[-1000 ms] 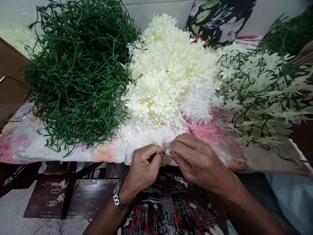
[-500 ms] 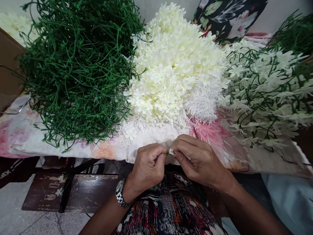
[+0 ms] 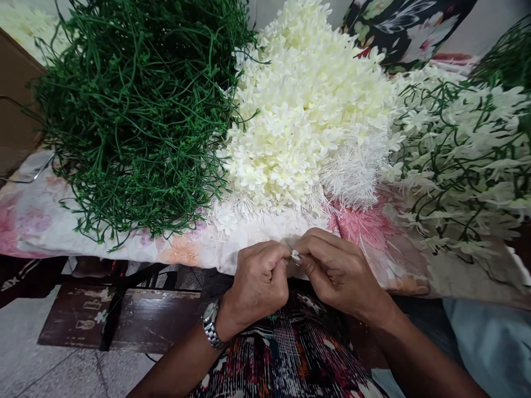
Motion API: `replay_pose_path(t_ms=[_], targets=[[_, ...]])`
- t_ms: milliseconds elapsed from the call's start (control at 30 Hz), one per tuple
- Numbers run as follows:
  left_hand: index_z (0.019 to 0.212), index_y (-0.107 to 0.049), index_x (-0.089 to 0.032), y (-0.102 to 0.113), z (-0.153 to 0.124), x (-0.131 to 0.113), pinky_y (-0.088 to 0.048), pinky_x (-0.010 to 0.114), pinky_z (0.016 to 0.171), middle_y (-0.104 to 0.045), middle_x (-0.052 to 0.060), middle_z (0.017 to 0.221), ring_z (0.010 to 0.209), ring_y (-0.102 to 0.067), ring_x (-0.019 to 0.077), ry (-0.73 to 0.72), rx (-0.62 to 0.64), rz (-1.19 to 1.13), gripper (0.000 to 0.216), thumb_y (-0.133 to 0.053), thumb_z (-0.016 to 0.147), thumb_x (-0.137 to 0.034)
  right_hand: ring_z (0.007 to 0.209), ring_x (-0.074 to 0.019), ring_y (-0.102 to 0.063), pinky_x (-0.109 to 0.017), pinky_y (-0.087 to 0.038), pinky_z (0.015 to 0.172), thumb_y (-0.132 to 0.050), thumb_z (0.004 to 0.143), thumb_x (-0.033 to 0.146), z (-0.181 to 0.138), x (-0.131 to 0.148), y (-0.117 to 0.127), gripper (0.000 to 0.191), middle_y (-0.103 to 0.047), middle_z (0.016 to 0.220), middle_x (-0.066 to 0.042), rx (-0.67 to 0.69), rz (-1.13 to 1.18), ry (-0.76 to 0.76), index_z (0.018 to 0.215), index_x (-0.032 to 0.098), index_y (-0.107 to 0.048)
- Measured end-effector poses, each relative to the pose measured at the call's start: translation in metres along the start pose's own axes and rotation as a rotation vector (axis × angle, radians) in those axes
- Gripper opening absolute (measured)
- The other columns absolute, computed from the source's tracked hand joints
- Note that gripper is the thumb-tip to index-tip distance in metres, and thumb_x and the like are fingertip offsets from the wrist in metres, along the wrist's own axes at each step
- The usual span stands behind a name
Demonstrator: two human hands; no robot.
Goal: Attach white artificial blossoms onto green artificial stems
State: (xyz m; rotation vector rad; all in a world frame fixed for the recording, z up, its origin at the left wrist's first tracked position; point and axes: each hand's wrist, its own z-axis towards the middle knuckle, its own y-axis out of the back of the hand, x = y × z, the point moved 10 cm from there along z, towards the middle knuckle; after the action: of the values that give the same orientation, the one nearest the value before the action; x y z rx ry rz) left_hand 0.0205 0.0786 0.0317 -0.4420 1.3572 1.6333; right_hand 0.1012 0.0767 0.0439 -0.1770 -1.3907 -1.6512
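Note:
At the table's near edge my left hand [image 3: 261, 276] and my right hand [image 3: 336, 271] meet, fingertips almost touching. Pinched in the right thumb and fingers is a small white artificial flower [image 3: 295, 255], mostly covered by them. A short bit of green stem shows at the left fingertips, joining the flower; the rest of it is hidden in the closed left hand. Beyond my hands rises a heap of cream-white fabric flowers [image 3: 286, 132]. To its left lies a big tangle of green plastic stems [image 3: 141, 127].
White flowers on green stems [image 3: 464, 160] are piled at the right. Thin white stamens [image 3: 352, 174] lie by the cream heap. A floral cloth [image 3: 182, 251] covers the table. A cardboard box [image 3: 16, 105] stands at far left, and a brown wooden bench [image 3: 157, 320] is below.
The view has shifted a little, so hands and heaps sit slightly further right. Both hands keep their pinch, and slightly more of the white flower shows between them.

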Motion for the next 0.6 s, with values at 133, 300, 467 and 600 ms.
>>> replay_pose_path(t_ms=[133, 300, 467, 600], targets=[[0.061, -0.054, -0.018, -0.002, 0.0, 0.001, -0.035, 0.022, 0.047, -0.049, -0.002, 0.05, 0.046, -0.042, 0.0099, 0.001, -0.003, 0.029, 0.024, -0.038, 0.069, -0.002, 0.056, -0.0116, -0.041, -0.024, -0.035, 0.049, -0.041, 0.081, 0.006, 0.0, 0.0, -0.003, 0.022, -0.043, 0.058, 0.001, -0.044, -0.034, 0.005, 0.065, 0.019, -0.047], [0.061, -0.054, -0.017, -0.002, 0.0, 0.01, -0.036, 0.021, 0.047, -0.051, -0.002, 0.051, 0.048, -0.045, 0.0101, 0.075, 0.019, -0.011, 0.023, -0.039, 0.073, -0.005, 0.058, -0.0117, -0.045, -0.024, -0.039, 0.052, -0.042, 0.084, 0.007, -0.002, 0.0, -0.001, 0.02, -0.047, 0.062, 0.0, -0.075, -0.019, 0.035, 0.069, 0.018, -0.048], [0.066, -0.059, -0.015, -0.002, 0.0, 0.023, -0.04, 0.019, 0.051, -0.058, -0.002, 0.056, 0.051, -0.051, 0.0093, 0.209, 0.061, -0.171, 0.017, -0.046, 0.076, -0.01, 0.072, -0.0131, -0.056, -0.026, -0.048, 0.062, -0.051, 0.084, 0.012, -0.007, -0.005, 0.006, 0.011, -0.059, 0.079, -0.004, -0.019, 0.098, -0.008, 0.093, 0.016, -0.055], [0.065, -0.06, -0.016, 0.001, -0.001, 0.024, -0.04, 0.019, 0.051, -0.058, -0.003, 0.055, 0.051, -0.052, 0.0093, 0.221, 0.045, -0.174, 0.015, -0.049, 0.075, -0.011, 0.072, -0.013, -0.056, -0.026, -0.048, 0.062, -0.051, 0.083, 0.011, -0.009, -0.003, 0.012, 0.011, -0.059, 0.078, -0.004, -0.034, 0.093, 0.0, 0.091, 0.016, -0.056]])
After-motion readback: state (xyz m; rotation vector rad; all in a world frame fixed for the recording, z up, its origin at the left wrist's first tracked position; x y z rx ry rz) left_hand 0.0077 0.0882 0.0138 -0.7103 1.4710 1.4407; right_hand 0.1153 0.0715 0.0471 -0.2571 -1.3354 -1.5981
